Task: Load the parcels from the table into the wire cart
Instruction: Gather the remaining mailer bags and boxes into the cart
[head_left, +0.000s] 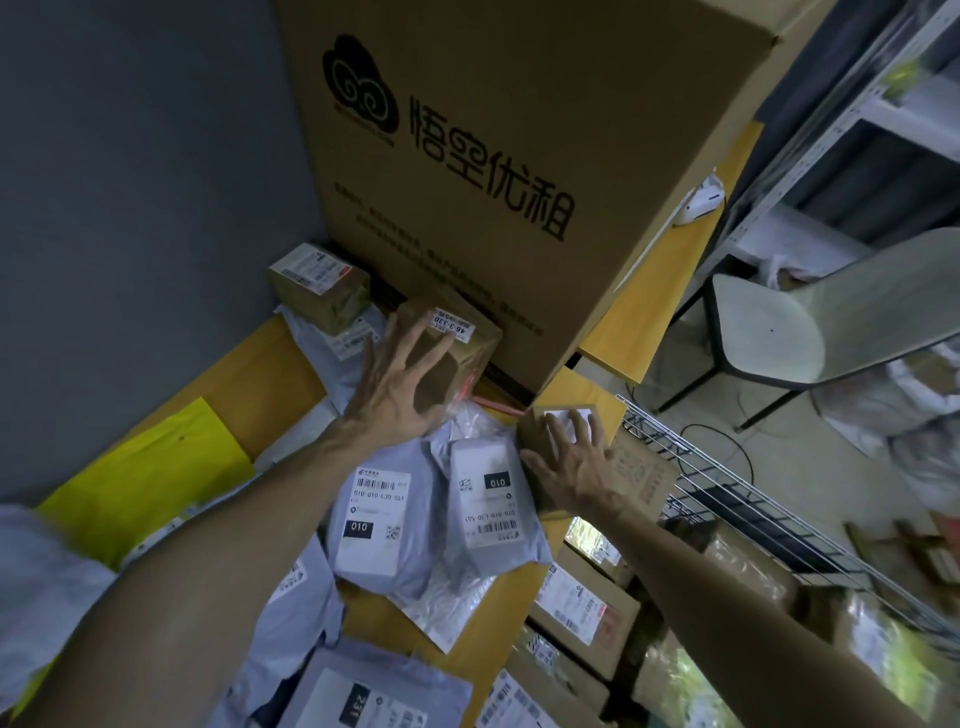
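"Well, where do the parcels sit?"

"On the table (270, 389), next to the wire cart (727, 470). The left hand (395, 384) spreads open over a taped carton (457, 358). The right hand (576, 462) lies nearly flat on a small carton (537, 434) at the table's edge, not clamped."

"How would they handle?"

"Both cartons look stiff and probably light, so pinching opposite faces should do. The grey mailers (379, 509) look soft and slick, better scooped from beneath."

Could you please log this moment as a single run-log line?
left hand: spread over 46-3-330 box | right hand: on white-labelled box | wire cart: holds boxes
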